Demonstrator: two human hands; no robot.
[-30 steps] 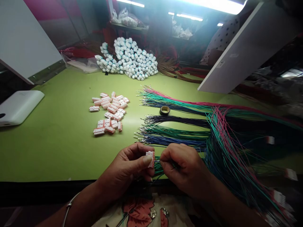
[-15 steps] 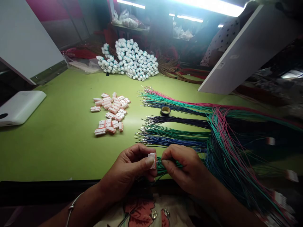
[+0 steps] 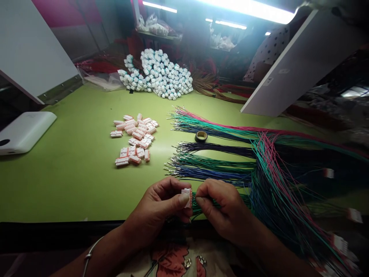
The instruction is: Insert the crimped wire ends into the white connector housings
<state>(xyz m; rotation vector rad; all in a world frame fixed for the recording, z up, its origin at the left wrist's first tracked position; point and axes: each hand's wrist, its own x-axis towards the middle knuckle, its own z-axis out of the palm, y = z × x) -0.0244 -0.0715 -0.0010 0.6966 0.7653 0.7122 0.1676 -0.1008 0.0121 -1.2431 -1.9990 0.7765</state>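
My left hand [image 3: 161, 202] pinches a white connector housing [image 3: 186, 198] with an orange edge between thumb and fingers. Close to that orange edge, my right hand [image 3: 221, 204] has thumb and forefinger pressed together on a thin wire; its tip at the housing is too small to make out. Green wires [image 3: 197, 209] run behind and below the fingers. Several more white-and-orange connector housings [image 3: 138, 132] lie loose on the green table, beyond my left hand.
Bundles of wires with metal terminals [image 3: 213, 165] stretch across the table to the right. A roll of black tape [image 3: 201, 136] sits among them. White connectors [image 3: 161, 73] are heaped at the back. A white device [image 3: 27, 132] lies left; a white panel [image 3: 288, 65] leans at right.
The right hand's fingertips have moved slightly closer to the orange edge of the housing. The left hand keeps its grip, and the things on the table are unmoved.
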